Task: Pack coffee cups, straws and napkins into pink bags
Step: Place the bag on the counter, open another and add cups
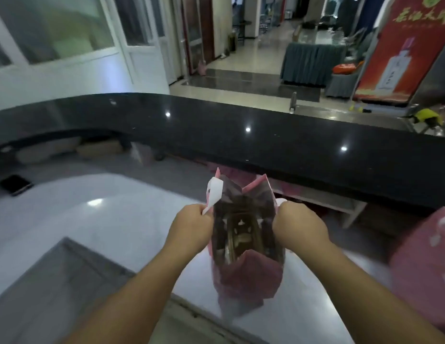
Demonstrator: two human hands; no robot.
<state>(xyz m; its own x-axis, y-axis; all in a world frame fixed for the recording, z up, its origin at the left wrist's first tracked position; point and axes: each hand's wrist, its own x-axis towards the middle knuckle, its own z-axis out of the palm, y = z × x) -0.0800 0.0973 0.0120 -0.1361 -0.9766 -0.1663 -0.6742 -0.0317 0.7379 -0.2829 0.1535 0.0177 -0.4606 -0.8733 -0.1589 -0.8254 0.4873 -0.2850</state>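
Observation:
A pink paper bag [250, 276] stands on the white worktop [122, 219] in front of me, its mouth pulled wide. My left hand [191, 225] grips the bag's left rim, where a white handle strip [214, 192] sticks up. At the opposite rim, my right hand [297, 227] grips the paper beside another bit of white handle. Inside the bag I see a dark interior with blurred pale shapes at the bottom; I cannot tell what they are.
A second pink bag [425, 264] stands at the right edge of the worktop. A raised black stone counter [241, 135] curves across behind the bag. A dark phone [15, 184] lies at the far left. More pink bags lie under the counter ledge.

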